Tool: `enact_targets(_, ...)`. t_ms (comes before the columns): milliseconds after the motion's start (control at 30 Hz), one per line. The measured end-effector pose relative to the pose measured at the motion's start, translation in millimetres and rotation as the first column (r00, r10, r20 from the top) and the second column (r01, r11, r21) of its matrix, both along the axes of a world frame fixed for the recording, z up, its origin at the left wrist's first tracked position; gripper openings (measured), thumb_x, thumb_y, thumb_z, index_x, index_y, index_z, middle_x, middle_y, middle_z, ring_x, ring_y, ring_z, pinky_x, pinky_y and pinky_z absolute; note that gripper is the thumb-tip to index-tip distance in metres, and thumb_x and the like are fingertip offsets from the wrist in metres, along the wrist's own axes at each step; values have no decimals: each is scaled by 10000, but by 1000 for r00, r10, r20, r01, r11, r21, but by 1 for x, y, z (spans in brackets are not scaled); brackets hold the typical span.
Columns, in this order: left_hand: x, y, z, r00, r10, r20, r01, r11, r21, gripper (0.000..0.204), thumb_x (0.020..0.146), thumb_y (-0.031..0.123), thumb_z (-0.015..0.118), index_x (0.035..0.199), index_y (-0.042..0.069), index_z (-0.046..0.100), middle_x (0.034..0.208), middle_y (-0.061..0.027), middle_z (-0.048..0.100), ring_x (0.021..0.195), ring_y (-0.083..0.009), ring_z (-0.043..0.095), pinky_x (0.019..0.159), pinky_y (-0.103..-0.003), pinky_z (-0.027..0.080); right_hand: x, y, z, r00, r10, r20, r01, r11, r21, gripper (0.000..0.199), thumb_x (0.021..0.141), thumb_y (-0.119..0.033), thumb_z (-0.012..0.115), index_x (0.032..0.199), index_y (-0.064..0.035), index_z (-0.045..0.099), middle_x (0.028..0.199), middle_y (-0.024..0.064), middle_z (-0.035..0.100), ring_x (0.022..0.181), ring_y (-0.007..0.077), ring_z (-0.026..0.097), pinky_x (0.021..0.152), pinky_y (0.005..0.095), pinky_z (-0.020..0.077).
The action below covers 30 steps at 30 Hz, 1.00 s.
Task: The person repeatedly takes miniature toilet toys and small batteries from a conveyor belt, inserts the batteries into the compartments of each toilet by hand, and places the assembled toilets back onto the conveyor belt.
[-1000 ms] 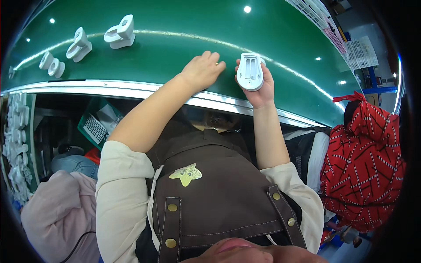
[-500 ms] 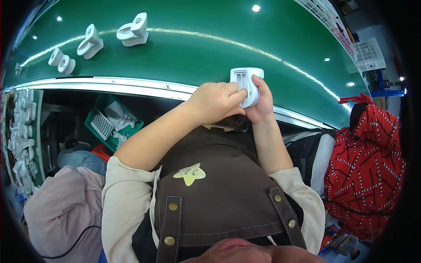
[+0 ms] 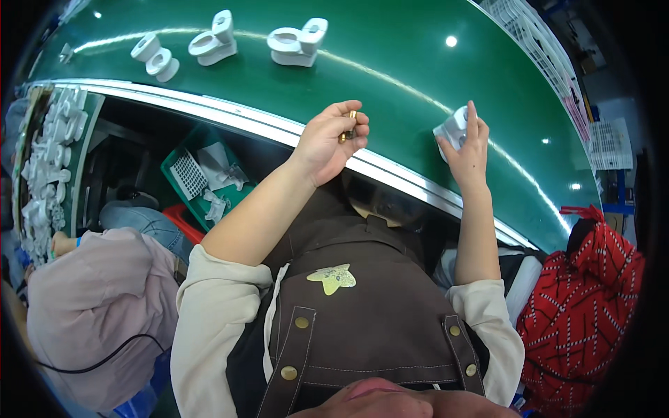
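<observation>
My left hand [image 3: 331, 139] is raised over the metal edge of the green conveyor belt [image 3: 390, 63], its fingers pinched on a small brass-coloured part [image 3: 348, 128]. Further right, my right hand [image 3: 468, 146] holds a white plastic housing [image 3: 453, 128] against the belt surface. The two hands are apart, about a hand's width between them. Three white plastic housings [image 3: 298, 42] lie on the belt at the far left, beyond my left hand.
Under the belt edge sits a green bin [image 3: 205, 177] with white parts. A rack of white parts [image 3: 49, 160] runs along the left. A person in a pale top [image 3: 90, 299] sits at my left. A red patterned bag [image 3: 585, 313] hangs at right.
My hands were together on the white housing; they have parted. The left hand now holds a small brass part, and the right hand carried the housing to the right on the belt.
</observation>
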<state>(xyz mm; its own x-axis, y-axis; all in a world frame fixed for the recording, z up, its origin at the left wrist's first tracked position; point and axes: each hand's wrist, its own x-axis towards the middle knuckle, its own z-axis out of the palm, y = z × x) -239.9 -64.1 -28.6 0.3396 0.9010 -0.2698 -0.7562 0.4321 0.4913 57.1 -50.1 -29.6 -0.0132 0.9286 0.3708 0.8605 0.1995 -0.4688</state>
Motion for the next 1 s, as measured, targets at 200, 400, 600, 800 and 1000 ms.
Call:
enact_targets(200, -57, 2, 1, 978, 204, -36, -203, 979, 36, 177, 1014, 156, 509, 1179, 96, 528, 1109, -89, 625, 828, -169, 619, 638, -267, 496, -64, 9, 34, 996, -11, 89, -26, 914, 404, 864, 735, -293, 797, 1465, -102, 376, 1502, 246, 291, 1380, 443, 296, 1118, 524, 268)
enact_targets(400, -90, 4, -18, 967, 244, 68, -251, 959, 133, 194, 1033, 234, 490, 1155, 83, 500, 1007, -90, 608, 609, -115, 453, 527, -247, 380, -215, 99, 21, 937, 331, -110, -281, 904, 321, 844, 768, -260, 787, 1448, -47, 336, 1464, 233, 349, 1296, 385, 444, 1075, 437, 382)
enact_targets(600, -96, 8, -6, 905, 404, -133, -365, 898, 247, 215, 1010, 125, 504, 1209, 58, 451, 994, -96, 564, 637, -96, 413, 585, -238, 373, -231, 141, -1, 613, 47, -789, -264, 953, -148, 787, 774, -158, 767, 1425, -49, 337, 1429, 235, 418, 1226, 385, 530, 1080, 447, 397)
enact_targets(800, -61, -12, 21, 746, 578, -332, -246, 702, 668, 252, 959, 10, 526, 1201, 43, 464, 1010, -77, 630, 716, -64, 474, 637, -206, 421, -183, 45, 11, -413, -133, -901, -640, 747, 182, 660, 788, -75, 705, 1377, -51, 407, 1391, 157, 489, 1240, 343, 526, 1071, 494, 425)
enact_targets(1000, -15, -28, 23, 486, 831, -271, 97, 257, 962, 229, 821, -54, 659, 1024, 32, 598, 1020, -111, 580, 837, -252, 603, 734, -287, 510, -139, -24, -27, -688, -414, -595, -649, 719, 250, 513, 889, -115, 627, 1367, -51, 453, 1297, 163, 529, 1204, 307, 538, 1054, 443, 454)
